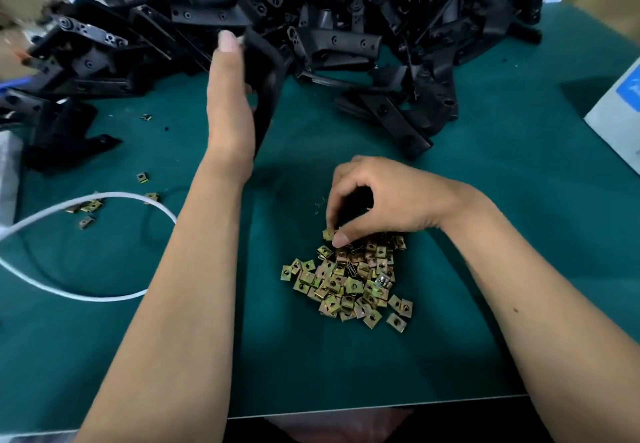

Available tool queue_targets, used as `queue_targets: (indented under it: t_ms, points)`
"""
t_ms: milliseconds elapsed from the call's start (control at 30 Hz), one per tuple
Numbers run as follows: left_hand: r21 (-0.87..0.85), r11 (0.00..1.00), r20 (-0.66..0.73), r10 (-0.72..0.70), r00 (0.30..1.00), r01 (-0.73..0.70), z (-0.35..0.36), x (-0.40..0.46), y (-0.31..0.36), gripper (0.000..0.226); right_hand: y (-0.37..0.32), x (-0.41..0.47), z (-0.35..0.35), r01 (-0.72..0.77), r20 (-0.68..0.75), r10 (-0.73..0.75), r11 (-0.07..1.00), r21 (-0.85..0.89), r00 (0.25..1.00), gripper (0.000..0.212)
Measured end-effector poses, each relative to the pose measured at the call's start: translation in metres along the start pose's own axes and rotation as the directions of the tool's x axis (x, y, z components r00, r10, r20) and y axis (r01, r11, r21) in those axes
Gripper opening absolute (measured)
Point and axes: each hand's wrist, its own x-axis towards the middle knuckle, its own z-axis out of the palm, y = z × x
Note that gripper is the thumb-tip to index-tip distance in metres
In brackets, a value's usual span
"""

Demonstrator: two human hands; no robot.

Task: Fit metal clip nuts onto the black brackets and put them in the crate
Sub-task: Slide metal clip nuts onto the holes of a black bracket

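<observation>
Green desk (485,200) with a big heap of black brackets (311,27) along the back edge. Left hand (230,96) is curled round one bracket (266,89) at the front of that heap. Right hand (374,196) has fingertips pinching a clip nut (329,234) atop the brassy nut pile (349,283) near the front. White cable (86,245) loops left.
</observation>
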Motion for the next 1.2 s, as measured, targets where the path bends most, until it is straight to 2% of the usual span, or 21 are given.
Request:
queue_targets:
  t_ms: [33,67,100,133,200,300,367,433,500,600,700,833,933,1100,1200]
  points:
    - [0.206,0.963,0.029,0.17,0.985,-0.172,-0.002,0.0,-0.003,0.043,0.0,0.001,0.0,0.009,0.002,-0.009,1.0,-0.001,1.0,0.02]
    - [0.398,0.869,0.096,0.279,0.956,-0.293,-0.002,-0.002,-0.007,0.039,0.0,0.001,0.0,0.015,-0.007,-0.015,1.0,0.013,1.0,0.018]
    - [0.534,0.773,0.143,0.317,0.938,-0.343,-0.001,-0.003,-0.011,0.038,0.001,0.002,-0.001,0.014,-0.028,-0.013,0.999,0.034,1.0,0.016]
    - [0.603,0.719,0.175,0.303,0.937,-0.345,0.001,-0.005,-0.014,0.039,0.003,0.002,-0.001,0.005,-0.065,-0.001,0.998,0.056,0.998,0.014]
    - [0.645,0.691,0.226,0.236,0.945,-0.327,0.006,-0.01,-0.023,0.043,0.007,0.002,-0.003,-0.017,-0.163,0.034,0.994,0.108,0.986,0.011]
    - [0.657,0.685,0.3,0.149,0.942,-0.317,0.011,-0.014,-0.033,0.055,0.013,0.001,-0.005,-0.02,-0.308,0.087,0.977,0.214,0.947,0.005]
    - [0.641,0.702,0.316,0.125,0.941,-0.309,0.013,-0.015,-0.037,0.074,0.018,0.001,-0.006,-0.015,-0.428,0.131,0.964,0.265,0.894,0.009]
    - [0.624,0.717,0.317,0.13,0.939,-0.31,0.017,-0.019,-0.04,0.095,0.022,0.002,-0.006,-0.003,-0.514,0.205,0.931,0.366,0.833,0.014]
    - [0.583,0.748,0.307,0.159,0.938,-0.318,0.02,-0.021,-0.041,0.103,0.026,0.003,-0.006,0.016,-0.557,0.278,0.886,0.464,0.782,0.016]
    - [0.57,0.75,0.32,0.173,0.932,-0.335,0.02,-0.02,-0.042,0.094,0.029,0.005,-0.006,0.064,-0.594,0.342,0.828,0.556,0.728,0.017]
    - [0.552,0.748,0.377,0.171,0.91,-0.369,0.02,-0.02,-0.041,0.084,0.031,0.005,-0.007,0.075,-0.637,0.354,0.835,0.545,0.685,0.02]
    - [0.506,0.749,0.465,0.181,0.866,-0.428,0.025,-0.024,-0.041,0.082,0.034,0.005,-0.008,0.047,-0.639,0.369,0.843,0.535,0.675,0.021]
    - [0.486,0.739,0.488,0.214,0.846,-0.467,0.027,-0.025,-0.042,0.078,0.034,0.007,-0.007,0.055,-0.646,0.394,0.827,0.559,0.653,0.01]
    - [0.491,0.729,0.494,0.218,0.842,-0.477,0.029,-0.026,-0.042,0.078,0.034,0.007,-0.007,0.071,-0.644,0.404,0.811,0.58,0.649,0.007]
    - [0.491,0.731,0.491,0.217,0.844,-0.474,0.029,-0.026,-0.042,0.078,0.033,0.007,-0.008,0.11,-0.663,0.421,0.79,0.604,0.619,0.009]
